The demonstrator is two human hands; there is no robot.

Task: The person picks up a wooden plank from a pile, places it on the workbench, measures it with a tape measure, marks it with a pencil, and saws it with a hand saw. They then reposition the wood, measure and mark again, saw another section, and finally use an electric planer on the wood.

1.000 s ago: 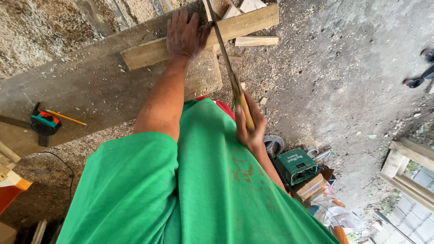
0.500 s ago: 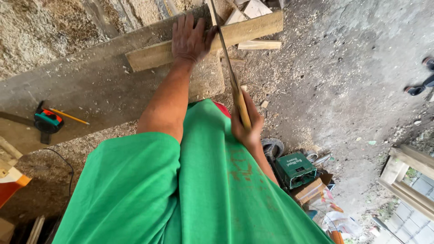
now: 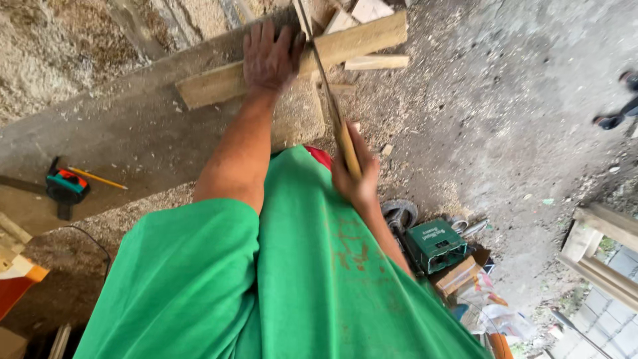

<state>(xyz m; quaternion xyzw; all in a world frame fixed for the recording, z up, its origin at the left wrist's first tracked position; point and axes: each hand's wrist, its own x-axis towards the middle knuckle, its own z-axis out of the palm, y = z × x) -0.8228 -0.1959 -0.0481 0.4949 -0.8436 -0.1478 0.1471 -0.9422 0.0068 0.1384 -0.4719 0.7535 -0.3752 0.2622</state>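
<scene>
Wooden and stiff, the plank (image 3: 292,60) lies across the dusty workbench (image 3: 133,153), pinned flat under the spread left hand (image 3: 269,56) beside the blade, while the right hand (image 3: 355,173) is wrapped tight around the handsaw (image 3: 332,110) by its handle, probably light enough to shift unless pressed firmly.

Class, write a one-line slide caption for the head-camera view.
Left hand pins a wooden plank on the workbench while the right hand works a handsaw across it.

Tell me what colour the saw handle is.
Light yellowish wood; the saw handle shows best in the head view, gripped by the right hand.
</scene>
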